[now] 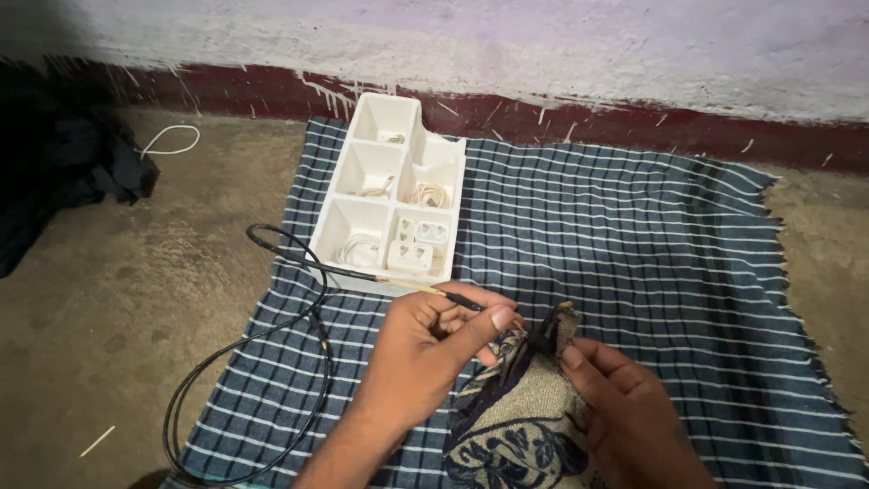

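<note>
My left hand [425, 349] pinches the end of a black cable [272, 358] near its plug, just above a patterned beige and dark cloth [520, 417]. The cable loops away to the left over the floor. My right hand [625, 407] grips the upper edge of the cloth, which bunches up between both hands. A white compartment tray [362, 172] lies farther back, with white chargers [418, 244] and coiled white cables [360, 249] in its sections.
A blue checked sheet [634, 235] is spread on the concrete floor under everything. A dark heap of fabric [63, 163] and a white cord loop [169, 140] lie at the far left. A wall with a dark red base [634, 118] runs along the back.
</note>
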